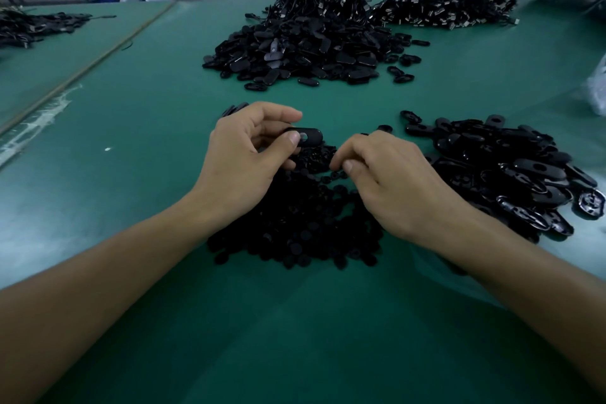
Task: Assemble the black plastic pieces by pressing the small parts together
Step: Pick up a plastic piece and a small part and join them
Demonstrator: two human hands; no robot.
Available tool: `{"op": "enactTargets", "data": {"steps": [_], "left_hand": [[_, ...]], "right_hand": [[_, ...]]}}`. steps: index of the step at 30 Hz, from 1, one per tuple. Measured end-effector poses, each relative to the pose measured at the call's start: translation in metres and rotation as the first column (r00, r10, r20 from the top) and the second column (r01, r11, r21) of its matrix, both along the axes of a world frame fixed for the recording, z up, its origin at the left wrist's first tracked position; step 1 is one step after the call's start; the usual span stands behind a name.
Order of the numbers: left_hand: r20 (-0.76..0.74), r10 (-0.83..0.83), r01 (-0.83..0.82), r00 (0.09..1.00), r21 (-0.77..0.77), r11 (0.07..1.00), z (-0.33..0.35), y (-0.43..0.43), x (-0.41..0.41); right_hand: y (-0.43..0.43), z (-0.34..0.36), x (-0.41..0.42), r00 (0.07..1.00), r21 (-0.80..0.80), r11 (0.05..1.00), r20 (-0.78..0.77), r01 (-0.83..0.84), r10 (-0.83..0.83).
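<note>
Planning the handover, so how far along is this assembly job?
Possibly done: the far pile of oval pieces, though I cannot confirm they are assembled. In hand: the left hand grips one oval piece; the right hand reaches into the small-parts heap. Left: much, judging by that heap and the shell pile at right.

Left hand [242, 157] pinches a black oval piece [311, 137]; right hand [393, 180] curls its fingers downward.

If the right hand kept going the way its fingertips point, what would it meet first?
Most likely the heap of small round parts right at the right hand's fingertips; past that, the left hand gripping an oval black piece. Depth is unclear.
</note>
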State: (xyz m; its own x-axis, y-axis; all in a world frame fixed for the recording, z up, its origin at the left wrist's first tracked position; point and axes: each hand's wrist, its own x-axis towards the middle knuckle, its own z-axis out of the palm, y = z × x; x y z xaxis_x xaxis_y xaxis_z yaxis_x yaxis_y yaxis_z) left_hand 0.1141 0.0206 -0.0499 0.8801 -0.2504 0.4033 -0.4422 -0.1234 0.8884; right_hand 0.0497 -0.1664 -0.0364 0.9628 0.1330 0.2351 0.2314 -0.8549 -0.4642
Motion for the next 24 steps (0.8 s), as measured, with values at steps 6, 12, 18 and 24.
{"op": "enactTargets", "data": {"steps": [6, 12, 18, 24], "left_hand": [[0.007, -0.008, 0.009, 1.000, -0.010, 1.000, -0.0018, -0.0006, 0.0007], [0.013, -0.019, 0.019, 1.000, -0.001, 1.000, -0.0043, -0.0001, 0.0024], [0.021, -0.019, 0.019, 1.000, -0.009, 1.000, -0.0034, -0.0008, 0.0016], [0.028, -0.010, 0.010, 1.000, 0.004, 1.000, -0.0030, -0.0012, 0.0011]], "right_hand": [[0.0012, -0.0022, 0.0005, 0.995, 0.157, 0.986, 0.087, -0.052, 0.039], [-0.0012, -0.0034, 0.0015, 0.989, 0.302, 0.952, 0.149, -0.045, -0.001], [-0.0004, -0.0029, 0.0010, 0.986, 0.327, 0.943, 0.168, -0.064, 0.009], [-0.0009, -0.0035, 0.0017, 0.993, 0.390, 0.920, 0.120, -0.040, -0.008]]}}
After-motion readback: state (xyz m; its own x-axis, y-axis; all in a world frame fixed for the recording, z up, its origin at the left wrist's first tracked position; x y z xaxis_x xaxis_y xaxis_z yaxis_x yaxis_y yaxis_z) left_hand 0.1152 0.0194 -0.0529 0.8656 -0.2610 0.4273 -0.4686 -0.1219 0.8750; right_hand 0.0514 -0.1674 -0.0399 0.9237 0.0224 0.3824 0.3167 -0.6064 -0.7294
